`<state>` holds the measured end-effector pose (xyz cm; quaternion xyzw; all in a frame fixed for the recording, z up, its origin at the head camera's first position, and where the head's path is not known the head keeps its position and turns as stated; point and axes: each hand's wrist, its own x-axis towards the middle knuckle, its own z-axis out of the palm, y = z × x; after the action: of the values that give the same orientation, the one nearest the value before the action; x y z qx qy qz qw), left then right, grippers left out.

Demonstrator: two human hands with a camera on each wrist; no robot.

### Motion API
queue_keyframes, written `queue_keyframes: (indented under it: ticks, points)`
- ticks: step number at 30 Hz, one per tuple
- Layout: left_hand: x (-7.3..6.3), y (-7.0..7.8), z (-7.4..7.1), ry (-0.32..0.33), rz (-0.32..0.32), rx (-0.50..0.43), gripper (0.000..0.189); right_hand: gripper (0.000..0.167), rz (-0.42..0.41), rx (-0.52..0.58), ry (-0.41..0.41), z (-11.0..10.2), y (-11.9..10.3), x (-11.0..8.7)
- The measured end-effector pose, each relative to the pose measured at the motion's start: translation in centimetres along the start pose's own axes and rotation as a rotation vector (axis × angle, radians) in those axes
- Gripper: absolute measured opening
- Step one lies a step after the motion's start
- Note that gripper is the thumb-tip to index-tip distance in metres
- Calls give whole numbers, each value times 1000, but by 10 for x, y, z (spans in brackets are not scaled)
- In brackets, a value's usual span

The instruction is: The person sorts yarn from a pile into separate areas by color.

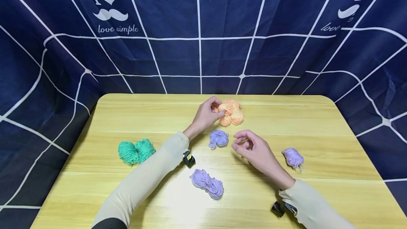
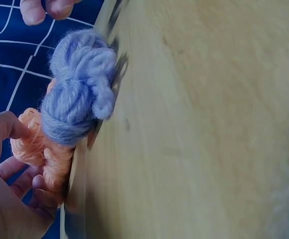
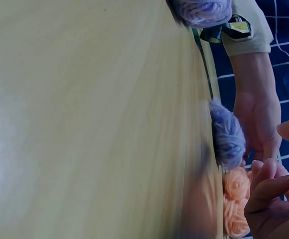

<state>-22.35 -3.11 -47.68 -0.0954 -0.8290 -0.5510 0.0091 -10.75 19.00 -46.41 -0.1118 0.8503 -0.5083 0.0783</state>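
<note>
At the back of the table, my left hand (image 1: 205, 116) pinches a bundle of orange yarn (image 1: 235, 110) between thumb and fingers. The orange yarn shows several rounded lobes; whether it is one skein or more I cannot tell. A small periwinkle yarn skein (image 1: 218, 138) lies just in front of it, and in the left wrist view this skein (image 2: 77, 84) partly covers the orange yarn (image 2: 30, 142). To the right of the periwinkle skein, my right hand (image 1: 257, 153) hovers with loosely bent fingers, holding nothing. The right wrist view shows its fingertips close to the orange yarn (image 3: 236, 199).
A green yarn skein (image 1: 136, 151) lies on the left of the wooden table (image 1: 330, 126), beside my left forearm. One lilac skein (image 1: 207, 183) sits near the front middle; another lilac skein (image 1: 293, 157) lies right of my right hand. A dark blue curtain (image 1: 171, 57) hangs behind.
</note>
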Motion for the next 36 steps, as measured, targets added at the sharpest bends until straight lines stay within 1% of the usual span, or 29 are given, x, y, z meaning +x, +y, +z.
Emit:
queue_keyframes:
  ticks: [9,14,18,23,31,36]
  points:
    - [-1,0,0,-6,13,-5,28,35,-9,-82,-5,15,-4,10]
    - [-1,-1,-1,-5,10,-2,27,35,-43,-127,15,21,-5,16]
    - [-1,-3,-1,-5,6,-3,27,35,-74,-160,14,24,-7,20]
    - [-1,-3,-2,-6,10,0,27,35,-95,-199,-9,28,-9,25]
    - [-1,-2,-2,-2,25,1,28,32,-61,-248,-63,29,-9,29]
    - [0,-2,-2,2,33,-9,28,29,-68,-282,-78,29,-7,33]
